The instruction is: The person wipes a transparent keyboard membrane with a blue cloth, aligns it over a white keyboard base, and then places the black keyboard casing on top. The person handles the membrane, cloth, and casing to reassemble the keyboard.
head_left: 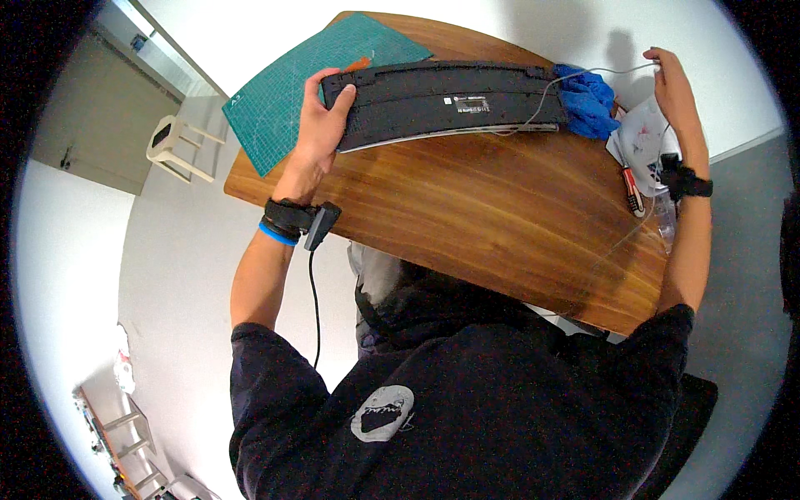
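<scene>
A black keyboard (pixel 408 108) is turned so that its underside, with a white label, faces me at the far side of the table. My left hand (pixel 323 125) is closed on its left end, the thumb lying over the underside. Out to the right, my right hand (pixel 673 87) is raised and pinches a thin grey cable (pixel 598 72) between the fingertips. The cable runs across the right part of the keyboard, and another stretch hangs down beside my right wrist. A crumpled blue cloth (pixel 590 104) lies against the keyboard's right end.
The wooden table (pixel 483 200) carries a green cutting mat (pixel 279 100) at the far left, with an orange item (pixel 359 63) on it. At the right are a white bag (pixel 643 137), a red and black hand tool (pixel 632 192) and clear plastic (pixel 665 221). A pale stool (pixel 171 154) stands left.
</scene>
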Demonstrator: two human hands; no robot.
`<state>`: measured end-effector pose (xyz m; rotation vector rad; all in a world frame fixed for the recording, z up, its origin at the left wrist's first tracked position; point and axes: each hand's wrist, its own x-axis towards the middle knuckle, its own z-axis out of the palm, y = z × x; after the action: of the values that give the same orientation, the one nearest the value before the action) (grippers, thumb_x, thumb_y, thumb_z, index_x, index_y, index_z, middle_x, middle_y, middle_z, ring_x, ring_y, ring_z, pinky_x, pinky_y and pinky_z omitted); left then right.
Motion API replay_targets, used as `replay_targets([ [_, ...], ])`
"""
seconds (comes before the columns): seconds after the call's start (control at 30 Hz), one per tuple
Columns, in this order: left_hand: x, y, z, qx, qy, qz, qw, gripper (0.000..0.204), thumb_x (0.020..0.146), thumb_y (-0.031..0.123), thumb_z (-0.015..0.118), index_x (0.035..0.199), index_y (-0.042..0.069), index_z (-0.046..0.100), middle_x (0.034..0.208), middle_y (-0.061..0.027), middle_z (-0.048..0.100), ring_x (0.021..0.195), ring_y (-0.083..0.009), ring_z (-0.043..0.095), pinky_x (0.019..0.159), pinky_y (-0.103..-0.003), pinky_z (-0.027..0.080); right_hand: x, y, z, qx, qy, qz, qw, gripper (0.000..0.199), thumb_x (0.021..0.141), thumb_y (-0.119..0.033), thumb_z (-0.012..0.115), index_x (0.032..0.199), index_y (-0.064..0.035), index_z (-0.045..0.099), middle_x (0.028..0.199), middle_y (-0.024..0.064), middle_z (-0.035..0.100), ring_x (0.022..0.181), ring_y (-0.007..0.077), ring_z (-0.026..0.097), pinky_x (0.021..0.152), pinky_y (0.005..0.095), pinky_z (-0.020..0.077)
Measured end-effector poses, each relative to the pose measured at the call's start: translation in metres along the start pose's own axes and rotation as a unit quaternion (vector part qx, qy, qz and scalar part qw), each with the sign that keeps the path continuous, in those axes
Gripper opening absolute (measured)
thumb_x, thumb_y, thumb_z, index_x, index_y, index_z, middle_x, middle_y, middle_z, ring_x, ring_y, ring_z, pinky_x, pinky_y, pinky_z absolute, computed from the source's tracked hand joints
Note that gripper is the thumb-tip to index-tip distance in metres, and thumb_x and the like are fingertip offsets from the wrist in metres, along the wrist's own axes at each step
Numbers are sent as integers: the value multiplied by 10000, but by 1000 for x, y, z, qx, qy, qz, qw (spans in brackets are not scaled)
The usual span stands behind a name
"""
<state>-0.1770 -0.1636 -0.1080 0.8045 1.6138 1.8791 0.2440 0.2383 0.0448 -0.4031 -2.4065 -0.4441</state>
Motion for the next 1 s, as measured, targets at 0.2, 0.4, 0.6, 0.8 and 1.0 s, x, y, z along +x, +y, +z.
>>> replay_targets([
  [0.2,-2,-7,-8,-6,23,-3,1000,395,1031,125,660,1377,120,467,1114,-94,628,902,-152,669,689,-307,601,15,-115,23,150,-358,92,917,397,1003,-151,605,1398,-141,570,1085,127,711,809,228,698,746,383,583],
  [0.4,-3,-4,-3,21,27,-21,999,388,1037,132,651,1377,120,464,1104,-86,618,894,-152,664,682,-309,598,-9,-217,60,252,-461,-64,849,342,971,-218,699,1252,-30,649,1165,198,690,1128,364,661,931,428,539],
  [0.6,-5,-7,-3,3,37,-21,999,393,1042,144,647,1385,120,457,1096,-81,612,902,-151,662,682,-307,598,-44,-289,91,257,-375,-51,889,364,943,-229,723,1237,-51,603,1093,178,652,1099,396,627,932,458,528],
  [0.8,-5,-9,-2,-17,34,-24,999,405,1038,139,665,1401,140,487,1099,-72,629,910,-146,645,736,-280,574,-40,-310,62,267,-472,-180,821,212,884,-140,710,1068,-75,627,1024,157,665,999,401,657,822,500,542],
  [1.0,-5,-9,-1,-8,42,-36,998,417,1039,150,663,1416,139,484,1138,-87,642,936,-156,653,774,-304,588,-53,-295,31,278,-568,-207,746,166,856,-158,704,1002,-92,662,1021,138,680,980,387,670,794,501,543],
])
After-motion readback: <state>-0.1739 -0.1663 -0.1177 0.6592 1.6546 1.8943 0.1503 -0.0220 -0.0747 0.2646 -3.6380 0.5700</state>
